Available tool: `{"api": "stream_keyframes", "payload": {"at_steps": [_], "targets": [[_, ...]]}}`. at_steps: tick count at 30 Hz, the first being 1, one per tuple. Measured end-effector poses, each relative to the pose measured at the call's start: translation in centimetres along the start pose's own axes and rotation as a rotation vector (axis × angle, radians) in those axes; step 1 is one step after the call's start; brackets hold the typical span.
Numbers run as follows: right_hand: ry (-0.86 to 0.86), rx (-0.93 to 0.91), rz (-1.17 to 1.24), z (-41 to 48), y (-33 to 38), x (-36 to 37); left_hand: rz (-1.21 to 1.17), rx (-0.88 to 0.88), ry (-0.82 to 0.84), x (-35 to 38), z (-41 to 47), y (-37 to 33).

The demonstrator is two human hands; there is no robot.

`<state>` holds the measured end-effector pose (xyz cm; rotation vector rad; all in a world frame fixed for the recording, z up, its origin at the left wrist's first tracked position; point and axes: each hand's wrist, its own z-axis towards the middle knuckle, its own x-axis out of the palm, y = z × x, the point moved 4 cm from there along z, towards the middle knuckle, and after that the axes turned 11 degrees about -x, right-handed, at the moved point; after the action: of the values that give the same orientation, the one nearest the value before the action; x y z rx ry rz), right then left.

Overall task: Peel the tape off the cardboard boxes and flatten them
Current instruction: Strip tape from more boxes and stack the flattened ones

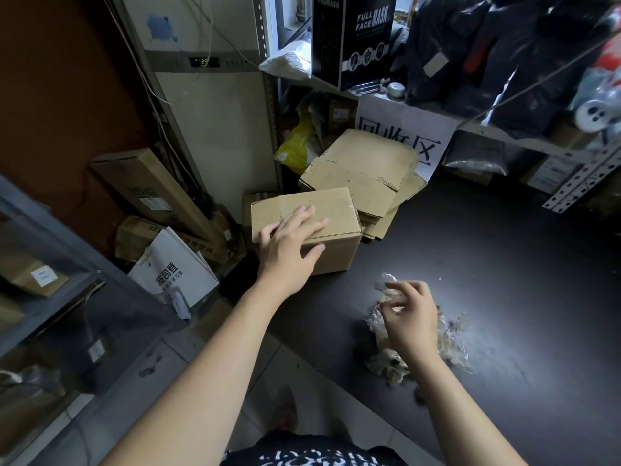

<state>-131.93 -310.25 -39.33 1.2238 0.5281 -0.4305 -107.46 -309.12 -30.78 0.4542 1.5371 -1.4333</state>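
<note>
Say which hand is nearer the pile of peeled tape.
Right. The right hand is directly over the tape pile, fingers curled; the left hand lies flat on the closed box, away from the pile.

My left hand (289,243) rests on the box (336,257) at the table's (504,264) left edge, flattened boxes (363,169) stacked just behind, a tape heap (450,341) beneath my right hand (411,317), nearer me.

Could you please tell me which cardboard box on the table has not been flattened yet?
The box under the left hand: it stands closed, while the flattened boxes lie stacked behind it.
</note>
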Motion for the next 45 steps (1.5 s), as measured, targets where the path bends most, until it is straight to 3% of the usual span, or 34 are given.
{"api": "stream_keyframes", "payload": {"at_steps": [21,29,33,38,42,45], "targets": [[0.016,-0.135,0.028,0.3,1.8,-0.6,-0.083,0.041,-0.007,-0.3,-0.2,0.5],[-0.053,-0.266,-0.008,1.5,3.5,-0.7,-0.172,0.058,0.073,-1.0,0.2,1.3],[-0.056,-0.205,0.039,1.7,3.5,-0.5,-0.174,0.062,0.072,-1.0,0.4,1.3],[0.03,0.029,-0.019,0.6,0.0,0.0,-0.186,0.061,0.064,-0.8,0.6,1.2],[0.048,0.057,-0.179,-0.8,-1.5,0.2,-0.19,0.054,0.056,-0.8,0.5,1.1],[0.05,0.075,-0.146,-1.0,-2.4,0.2,-0.189,0.06,0.049,-0.7,0.2,1.2]]}}
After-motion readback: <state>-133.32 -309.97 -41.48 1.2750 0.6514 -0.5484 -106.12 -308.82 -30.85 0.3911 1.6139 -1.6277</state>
